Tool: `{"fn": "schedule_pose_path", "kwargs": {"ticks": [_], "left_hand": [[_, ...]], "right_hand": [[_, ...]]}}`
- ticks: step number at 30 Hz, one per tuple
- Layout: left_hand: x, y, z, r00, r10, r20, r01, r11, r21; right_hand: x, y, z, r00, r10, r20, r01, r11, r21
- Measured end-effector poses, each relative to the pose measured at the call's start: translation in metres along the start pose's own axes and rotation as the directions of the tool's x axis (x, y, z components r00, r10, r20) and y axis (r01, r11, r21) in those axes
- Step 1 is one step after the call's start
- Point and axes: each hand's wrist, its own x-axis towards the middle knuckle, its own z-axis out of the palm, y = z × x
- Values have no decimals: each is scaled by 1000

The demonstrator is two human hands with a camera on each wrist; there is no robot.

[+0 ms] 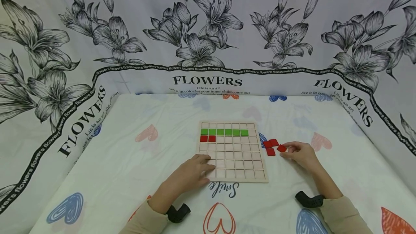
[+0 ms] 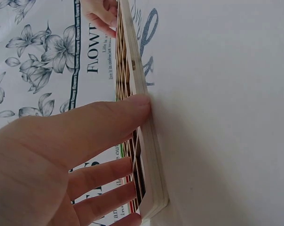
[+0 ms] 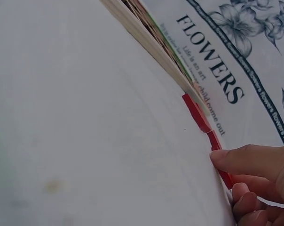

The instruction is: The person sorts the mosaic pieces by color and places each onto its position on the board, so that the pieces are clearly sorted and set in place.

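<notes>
Picking up seemed in hand; fingers of the right hand (image 1: 300, 155) pinched a red tile (image 1: 281, 148) right of the grid board (image 1: 229, 155); the left hand (image 1: 191, 172), fingers spread, touched the board's near-left part; a clean lift seemed needed.

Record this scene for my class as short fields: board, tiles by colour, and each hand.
Board: wooden grid, lying on heart-printed cloth
Green tiles: six, in one row
Placed red tiles: two, in the next row nearer the person
Loose red tiles: three, right of the board
Left hand: rests at the board's near-left corner
Right hand: pinches another red tile
</notes>
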Motion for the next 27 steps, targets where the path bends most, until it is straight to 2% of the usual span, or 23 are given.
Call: {"fn": "schedule_pose_path", "kwargs": {"ticks": [7, 15, 27], "left_hand": [[0, 0, 0, 1000, -5, 10, 5, 1000, 3], [0, 0, -1, 1000, 2, -8, -2, 1000, 3], [-1, 1, -3, 1000, 2, -7, -2, 1000, -2]], "right_hand": [[0, 0, 1, 1000, 18, -10, -18, 1000, 11], [1, 1, 2, 1000, 15, -26, -15, 1000, 2], [1, 3, 1, 1000, 13, -13, -13, 1000, 19]]}}
